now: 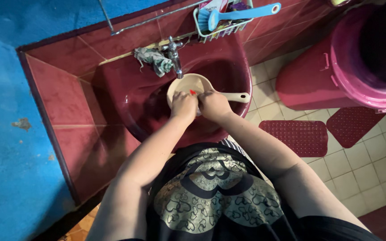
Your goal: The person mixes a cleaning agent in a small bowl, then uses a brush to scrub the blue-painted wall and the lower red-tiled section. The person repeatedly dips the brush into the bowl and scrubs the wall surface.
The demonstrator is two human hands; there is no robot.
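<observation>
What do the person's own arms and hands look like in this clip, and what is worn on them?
Both arms are bare from the upper arm to the fingers: no sleeves reach them. The left hand and right hand wear no gloves; no watch, bracelet or ring can be seen. The black top with a pale heart pattern covers only the torso.

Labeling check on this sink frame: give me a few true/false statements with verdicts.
1. Both hands, left hand and right hand, are at the near rim of the cream dipper. True.
2. The dipper sits on the floor tiles. False: it is in the dark red sink, under the tap.
3. A blue brush lies in the wire rack behind the sink. True.
4. A crumpled cloth lies to the right of the tap. False: it is to its left.
5. The large bucket is green. False: it is pink.
</observation>
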